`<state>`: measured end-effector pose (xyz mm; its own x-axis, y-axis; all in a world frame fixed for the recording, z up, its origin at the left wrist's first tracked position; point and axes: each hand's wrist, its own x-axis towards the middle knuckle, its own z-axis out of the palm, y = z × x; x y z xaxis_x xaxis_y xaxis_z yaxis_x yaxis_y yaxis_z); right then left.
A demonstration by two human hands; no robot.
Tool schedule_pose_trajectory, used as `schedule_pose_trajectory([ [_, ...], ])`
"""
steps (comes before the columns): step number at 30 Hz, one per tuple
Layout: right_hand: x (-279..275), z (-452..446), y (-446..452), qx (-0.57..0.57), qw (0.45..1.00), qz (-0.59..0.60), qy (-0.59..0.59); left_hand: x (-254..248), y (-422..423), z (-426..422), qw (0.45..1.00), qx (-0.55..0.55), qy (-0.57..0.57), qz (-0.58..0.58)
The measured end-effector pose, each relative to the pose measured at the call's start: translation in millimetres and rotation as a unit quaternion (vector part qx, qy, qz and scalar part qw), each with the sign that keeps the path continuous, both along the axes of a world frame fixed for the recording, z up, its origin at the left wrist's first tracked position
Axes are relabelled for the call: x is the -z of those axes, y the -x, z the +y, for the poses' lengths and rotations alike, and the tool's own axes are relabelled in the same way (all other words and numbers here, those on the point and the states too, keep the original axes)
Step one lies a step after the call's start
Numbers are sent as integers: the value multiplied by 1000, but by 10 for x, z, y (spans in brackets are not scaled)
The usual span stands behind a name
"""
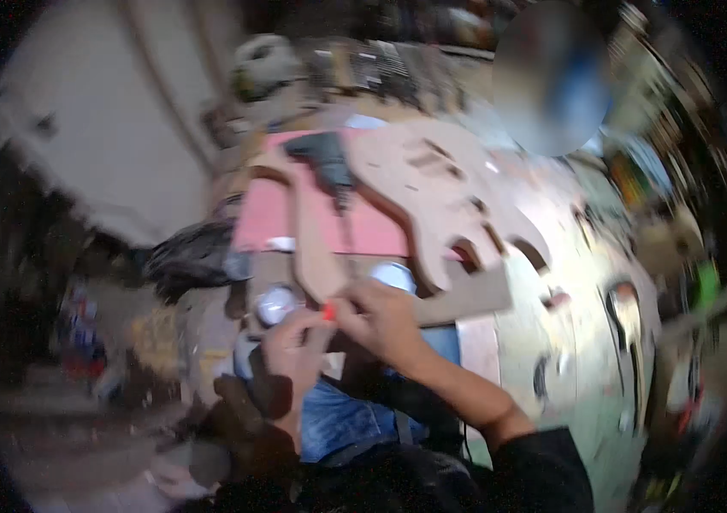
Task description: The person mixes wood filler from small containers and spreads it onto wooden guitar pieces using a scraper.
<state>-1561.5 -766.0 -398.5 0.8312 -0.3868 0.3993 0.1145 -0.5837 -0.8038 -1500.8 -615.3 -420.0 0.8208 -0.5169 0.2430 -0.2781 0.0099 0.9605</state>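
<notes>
A small bright red piece [328,312], too blurred to name, sits between the fingertips of both hands. My left hand [289,349] pinches it from the left, and my right hand [383,321] meets it from the right with bent fingers. Just beyond them lies the end of a curved wooden piece [314,248]. A round shiny tin [278,303] is beside my left hand; another round, pale-topped one [393,276] is behind my right hand. Farther off, a dark power drill [327,162] with a long bit rests on a pink sheet [265,218].
A large wooden body [402,175] with curved edges and cut-outs covers the middle of the bench, over a flat board [470,295]. Several tools line the back. Small items lie on the pale surface [582,342] at right. A dark bag [192,256] is at left.
</notes>
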Motion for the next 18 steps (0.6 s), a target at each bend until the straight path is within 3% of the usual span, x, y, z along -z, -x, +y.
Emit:
schedule_pose_trajectory([
  [2,71,-86,45,-16,999,0,-28,35,60,-38,997,-77,-19,-5],
  [3,128,-88,86,-4,999,-18,-47,-77,53,42,991,-79,-96,50],
  [4,154,-117,169,0,997,-39,-61,-279,208,-69,986,-94,-138,15],
  [6,-42,-131,420,-2,987,-65,-144,-153,172,12,982,-77,-164,-52],
  [8,170,-123,496,22,992,-119,-16,-221,265,-20,982,0,-175,-66],
  [10,172,-208,676,10,995,-82,-47,-232,350,-104,977,56,-188,-86],
  [12,276,-263,778,28,989,-142,-9,-198,475,-227,992,57,-108,-43],
  [14,356,-291,898,49,984,-169,-3,-165,576,-334,993,71,-97,-1],
  [16,365,-264,1058,130,985,-110,17,-184,704,-458,984,97,-151,-5],
  [17,367,-298,1128,135,985,-109,16,-97,771,-524,987,82,-126,-54],
  [18,356,-347,1201,126,988,-78,-51,-104,818,-581,987,85,-128,-52],
])
